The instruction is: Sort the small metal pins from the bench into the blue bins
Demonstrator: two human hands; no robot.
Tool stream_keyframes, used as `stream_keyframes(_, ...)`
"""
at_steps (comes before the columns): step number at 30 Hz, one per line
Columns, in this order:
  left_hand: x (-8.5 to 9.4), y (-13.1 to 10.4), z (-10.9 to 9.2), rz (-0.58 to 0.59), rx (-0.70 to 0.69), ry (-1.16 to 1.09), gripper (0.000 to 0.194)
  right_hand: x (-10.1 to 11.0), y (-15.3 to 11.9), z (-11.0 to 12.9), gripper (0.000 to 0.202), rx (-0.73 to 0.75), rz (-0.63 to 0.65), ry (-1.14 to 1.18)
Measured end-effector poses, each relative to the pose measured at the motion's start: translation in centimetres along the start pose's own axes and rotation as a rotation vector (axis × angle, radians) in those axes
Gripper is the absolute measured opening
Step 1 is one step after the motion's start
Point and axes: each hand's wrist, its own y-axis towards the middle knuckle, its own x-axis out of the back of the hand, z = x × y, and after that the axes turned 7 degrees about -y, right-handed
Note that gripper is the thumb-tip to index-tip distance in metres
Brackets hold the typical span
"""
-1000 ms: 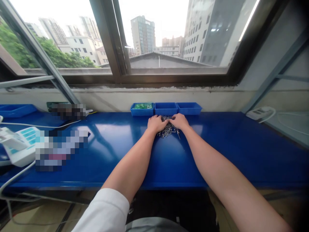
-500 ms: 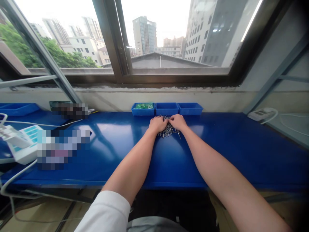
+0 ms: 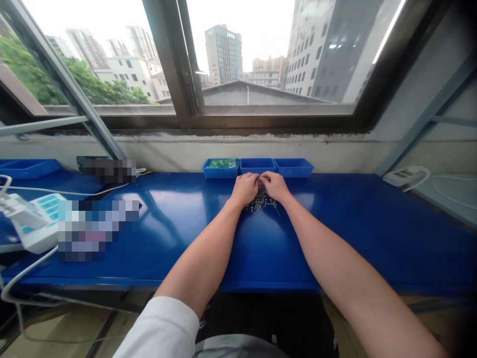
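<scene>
A pile of small, thin metal pieces, like screws or nails [image 3: 261, 201], lies on the blue table. My left hand [image 3: 246, 188] is at the pile's left side with its fingers curled in. My right hand [image 3: 275, 186] is at the right, thumb and fingers pinched close to the left fingertips. What the fingers hold is hidden and too small to make out. Just beyond the hands stand three blue bins: the left bin [image 3: 221, 173] has green packets in it, beside a middle bin [image 3: 257, 162] and a right bin [image 3: 294, 174].
On the left of the table [image 3: 156, 248] are a white device with teal panels [image 3: 40, 214], cables and blurred-out items. Another blue tray [image 3: 32, 170] sits at the far left. A white power strip [image 3: 404, 175] lies at the right, near the metal frame. A window rises behind.
Both hands have shifted slightly away from me toward the bins, their fingertips closer together. More of the pile's upper right part shows now.
</scene>
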Motion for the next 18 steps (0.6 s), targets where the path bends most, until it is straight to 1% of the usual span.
stream_keyframes(2, 0.24, 0.02, -0.01, -0.002, -0.017, -0.043, 0.029, 0.06, 0.09, -0.04, 0.018, -0.011, -0.001, 0.13)
stream_keyframes(4, 0.45, 0.03, 0.05, 0.001, 0.001, -0.069, 0.029, 0.12, 0.2, -0.17, 0.021, -0.073, -0.013, 0.238)
stream_keyframes(7, 0.74, -0.01, 0.06, 0.019, 0.049, -0.069, 0.031, 0.28, 0.26, -0.36, 0.022, -0.163, -0.032, 0.3)
stream_keyframes(9, 0.92, -0.07, -0.02, 0.03, 0.078, -0.052, 0.032, 0.42, 0.2, -0.41, 0.019, -0.186, -0.019, 0.279)
stream_keyframes(12, 1.1, -0.19, -0.11, 0.052, 0.103, -0.017, 0.033, 0.62, 0.0, -0.32, 0.016, -0.19, 0.003, 0.18)
stream_keyframes(16, 1.09, -0.3, 0.05, 0.044, 0.106, 0.002, 0.032, 0.88, -0.29, 0.09, 0.014, -0.111, 0.026, -0.024)
stream_keyframes(18, 1.02, -0.33, 0.17, 0.026, 0.105, -0.003, 0.033, 0.97, -0.35, 0.19, 0.013, -0.071, 0.027, -0.081)
